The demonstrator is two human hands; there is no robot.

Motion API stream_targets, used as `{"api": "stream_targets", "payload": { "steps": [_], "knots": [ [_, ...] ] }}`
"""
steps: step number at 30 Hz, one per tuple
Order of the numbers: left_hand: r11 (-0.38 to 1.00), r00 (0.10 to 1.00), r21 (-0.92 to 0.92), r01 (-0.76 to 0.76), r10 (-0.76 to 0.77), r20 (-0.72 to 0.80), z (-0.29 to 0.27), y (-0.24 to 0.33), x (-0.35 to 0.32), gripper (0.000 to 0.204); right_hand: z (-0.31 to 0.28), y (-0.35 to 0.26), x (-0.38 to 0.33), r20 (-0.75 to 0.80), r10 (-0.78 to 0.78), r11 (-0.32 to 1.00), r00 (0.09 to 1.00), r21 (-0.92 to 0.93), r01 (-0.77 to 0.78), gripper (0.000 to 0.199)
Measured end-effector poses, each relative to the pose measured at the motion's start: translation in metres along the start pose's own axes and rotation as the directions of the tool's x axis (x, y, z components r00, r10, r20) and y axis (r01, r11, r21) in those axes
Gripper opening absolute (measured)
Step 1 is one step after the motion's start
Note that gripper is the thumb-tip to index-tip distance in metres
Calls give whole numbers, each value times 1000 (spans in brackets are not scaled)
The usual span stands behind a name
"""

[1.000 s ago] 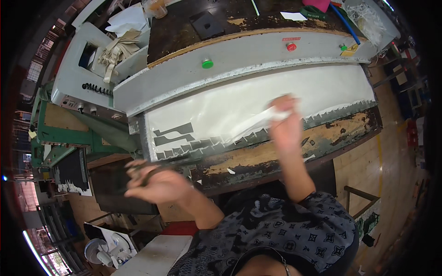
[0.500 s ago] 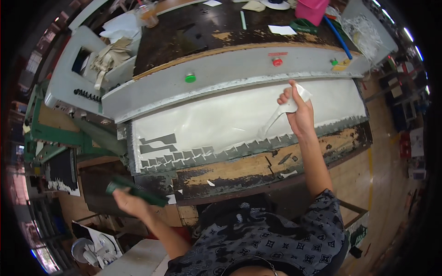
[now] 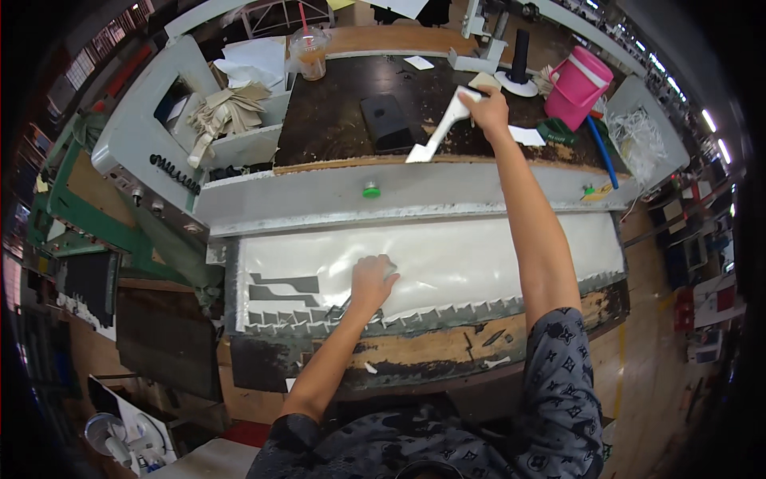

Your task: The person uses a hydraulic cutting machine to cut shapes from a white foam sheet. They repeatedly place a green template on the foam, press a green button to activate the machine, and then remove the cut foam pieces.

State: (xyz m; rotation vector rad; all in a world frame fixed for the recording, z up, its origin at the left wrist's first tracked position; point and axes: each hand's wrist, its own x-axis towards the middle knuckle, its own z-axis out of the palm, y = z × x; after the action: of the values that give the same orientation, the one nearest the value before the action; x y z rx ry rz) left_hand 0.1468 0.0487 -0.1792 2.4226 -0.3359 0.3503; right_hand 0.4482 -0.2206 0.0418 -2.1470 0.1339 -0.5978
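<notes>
My right hand (image 3: 489, 112) is up over the dark tabletop, its fingers closed on a white cut-out piece (image 3: 440, 132), long and narrow with a stepped end. Lower down, my left hand (image 3: 373, 281) rests on the white sheet (image 3: 447, 251) with its fingers curled. Something greyish shows by its fingertips, too small to make out. Left of this hand, two dark cut-out shapes (image 3: 283, 295) show in the sheet. A jagged row of cuts runs along the sheet's near edge.
A grey machine beam (image 3: 319, 199) with a green button (image 3: 371, 190) crosses behind the sheet. On the dark tabletop lie a black phone-like slab (image 3: 384, 122), a plastic cup (image 3: 309, 54), a pink jug (image 3: 578, 86) and a blue rod (image 3: 604, 152). Pale strips (image 3: 227, 116) are piled at left.
My right hand has carried the white piece away from me, over the tabletop. My left hand has moved from the lower left onto the sheet, and the dark green thing it held no longer shows.
</notes>
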Motion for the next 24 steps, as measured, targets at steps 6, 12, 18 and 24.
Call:
{"api": "stream_targets", "payload": {
  "steps": [6, 12, 18, 24],
  "knots": [
    [996, 858, 15, -92, 87, -506, -119, 81, 149, 44, -9, -26, -102, -240, -589, 801, 772, -49, 596, 55],
    [870, 912, 278, 408, -371, -177, -125, 93, 294, 99, -15, -18, -305, -20, -427, 873, 904, 253, 418, 19],
    [920, 931, 160, 359, -340, -133, -166, 74, 271, 113, -41, 41, -482, 278, -49, 903, 959, 423, -76, 12],
    [312, 894, -946, -82, -396, -208, -160, 76, 63, 65, -96, 116, -561, 508, 211, 819, 835, 374, -434, 8]
  ]
}}
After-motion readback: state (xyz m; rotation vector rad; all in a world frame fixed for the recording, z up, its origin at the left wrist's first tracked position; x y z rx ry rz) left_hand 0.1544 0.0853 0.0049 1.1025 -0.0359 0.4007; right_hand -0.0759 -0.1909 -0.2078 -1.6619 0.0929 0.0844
